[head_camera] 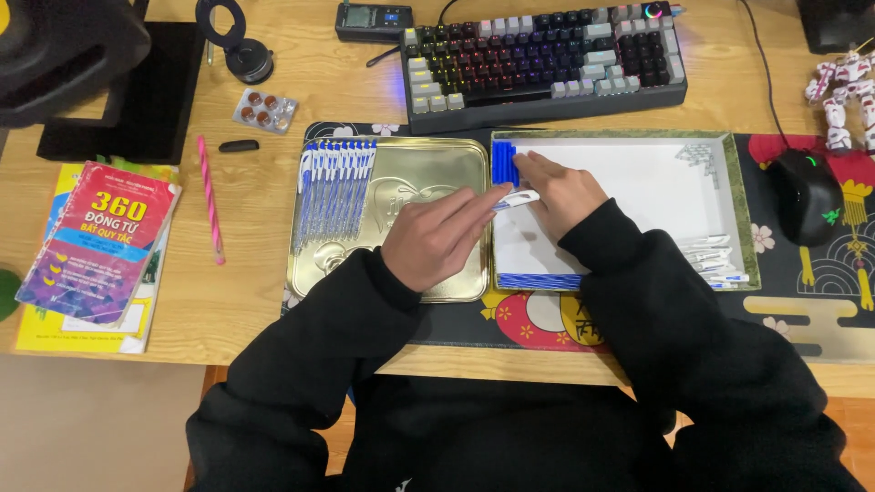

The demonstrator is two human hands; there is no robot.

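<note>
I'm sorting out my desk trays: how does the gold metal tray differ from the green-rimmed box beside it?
The gold metal tray is shiny, embossed and shallow; the green-rimmed box has a plain white floor and taller walls. The tray holds white-and-blue pens laid in one neat row at its left; the box holds blue pieces along its left wall and loose white pieces at its lower right. Both are rectangular, lie on the desk mat, and each has a hand over it.

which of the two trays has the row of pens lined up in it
The gold metal tray on the left: pens lie in a row along its left end. The white-bottomed box holds only scattered parts.
</note>
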